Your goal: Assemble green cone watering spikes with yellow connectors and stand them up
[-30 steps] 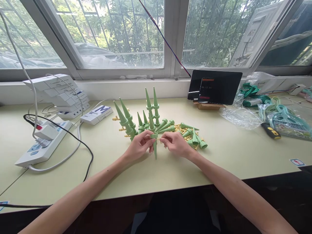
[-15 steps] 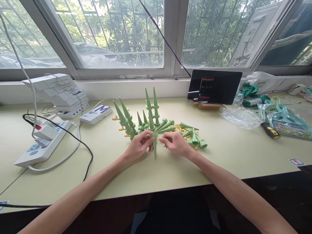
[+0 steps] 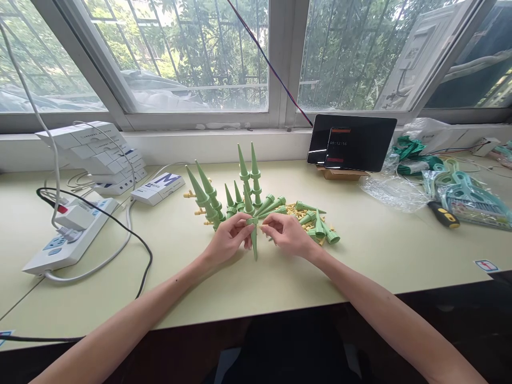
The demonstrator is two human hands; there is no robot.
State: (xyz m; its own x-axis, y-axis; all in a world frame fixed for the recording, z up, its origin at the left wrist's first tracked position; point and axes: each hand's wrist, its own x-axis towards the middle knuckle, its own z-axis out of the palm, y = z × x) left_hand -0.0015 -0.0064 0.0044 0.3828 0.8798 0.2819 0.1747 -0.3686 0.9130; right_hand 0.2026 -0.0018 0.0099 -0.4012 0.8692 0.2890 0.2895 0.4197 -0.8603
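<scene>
Two grips: left hand (image 3: 229, 241) holds a green plastic cone (image 3: 254, 242) point-down; right hand (image 3: 286, 234) pinches a tiny yellow peg (image 3: 261, 227).

The left hand (image 3: 229, 241) holds the cone (image 3: 254, 245) and hides part of its top. The right hand (image 3: 288, 234) pinches a tiny piece (image 3: 261, 227), too small to tell what it is. Loose cones (image 3: 320, 226) hide some yellow bits (image 3: 296, 212). The phone (image 3: 340, 148) shows numbers too small to read. Both arms run off the bottom edge. The left edge cuts a sticker (image 3: 5, 334).
</scene>
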